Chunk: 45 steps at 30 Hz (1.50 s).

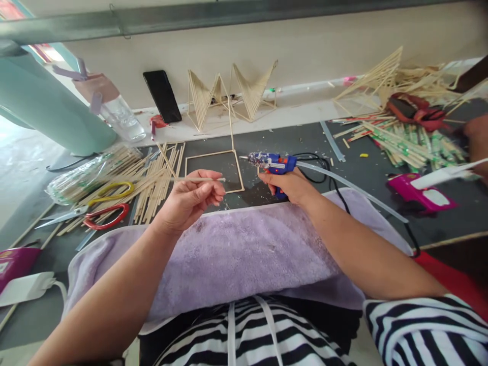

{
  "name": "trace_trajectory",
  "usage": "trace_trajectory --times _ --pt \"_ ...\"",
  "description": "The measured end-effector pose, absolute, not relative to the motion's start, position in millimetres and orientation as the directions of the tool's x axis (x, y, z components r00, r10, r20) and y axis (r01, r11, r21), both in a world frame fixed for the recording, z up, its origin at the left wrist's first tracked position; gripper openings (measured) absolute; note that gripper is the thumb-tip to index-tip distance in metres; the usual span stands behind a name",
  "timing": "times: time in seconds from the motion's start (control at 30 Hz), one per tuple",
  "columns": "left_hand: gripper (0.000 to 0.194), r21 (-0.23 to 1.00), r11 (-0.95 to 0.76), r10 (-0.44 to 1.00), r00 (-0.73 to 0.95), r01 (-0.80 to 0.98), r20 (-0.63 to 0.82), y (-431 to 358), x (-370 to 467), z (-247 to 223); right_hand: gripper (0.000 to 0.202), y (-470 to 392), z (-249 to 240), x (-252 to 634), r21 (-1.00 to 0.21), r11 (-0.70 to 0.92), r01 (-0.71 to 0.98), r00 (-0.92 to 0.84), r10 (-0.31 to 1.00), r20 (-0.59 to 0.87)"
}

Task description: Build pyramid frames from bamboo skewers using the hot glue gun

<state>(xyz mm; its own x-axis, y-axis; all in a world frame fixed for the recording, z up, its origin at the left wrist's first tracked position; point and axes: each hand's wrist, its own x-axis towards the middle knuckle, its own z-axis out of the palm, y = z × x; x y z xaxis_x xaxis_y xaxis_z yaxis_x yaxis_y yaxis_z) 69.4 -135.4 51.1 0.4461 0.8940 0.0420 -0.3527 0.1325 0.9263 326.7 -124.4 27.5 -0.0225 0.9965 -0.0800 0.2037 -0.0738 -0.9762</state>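
Stick (198, 179) and glue gun (272, 162), mid-frame
Left fingers (204, 192) pinch the stick, tip poking out rightward; right fingers (272, 179) wrap the glue gun.

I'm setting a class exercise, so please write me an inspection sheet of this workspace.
Surface: dark table, littered with scraps; purple towel along the near edge.
Job's things: glue gun, stick, frame lying on the table.
Clutter: loose sticks and scissors left of the frame.
Hands: left hand pinches the stick; right hand grips the glue gun.
Cables: black cord beyond the right forearm; white cable lower left.
Surroundings: bottle, phone and stick models near the wall.
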Motion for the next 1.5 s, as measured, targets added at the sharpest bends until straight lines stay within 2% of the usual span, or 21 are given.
trace_trajectory --times 0.1,0.27,0.37,0.5,0.7,0.97,1.5 --pt "0.017 0.949 0.027 0.938 0.335 -0.313 0.084 -131.9 78.8 53.0 0.028 -122.6 23.6 326.2 -0.992 -0.082 0.094 -0.056 0.995 -0.088" --pt "0.015 0.982 -0.115 0.955 0.255 -0.148 0.15 -126.1 97.2 50.5 0.023 -117.1 15.6 323.4 -0.958 -0.213 -0.19 -0.048 0.977 -0.207" --pt "0.012 0.986 -0.15 0.959 0.231 -0.073 0.163 -119.7 105.4 41.2 0.018 -116.1 14.3 320.9 -0.933 -0.263 -0.246 -0.058 0.965 -0.256" --pt "0.013 0.989 -0.15 0.968 0.205 0.004 0.146 -109.7 112.4 23.6 0.013 -117.6 13.5 317.5 -0.924 -0.296 -0.244 -0.064 0.955 -0.289" --pt "0.02 0.993 -0.118 0.986 0.126 0.029 0.114 -101.3 115.9 4.0 0.006 -119.4 11.3 311.2 -0.907 -0.338 -0.253 -0.068 0.941 -0.332" --pt "0.022 0.999 -0.032 0.993 0.118 0.018 0.029 -98.8 111.0 5.9 0.004 -118.6 10.1 308.6 -0.912 -0.344 -0.222 -0.062 0.939 -0.339" --pt "0.015 0.998 -0.005 0.991 0.137 0.065 -0.004 -101.1 111.5 7.6 0.007 -123.2 13.5 302.7 -0.925 -0.353 -0.14 -0.057 0.936 -0.349"
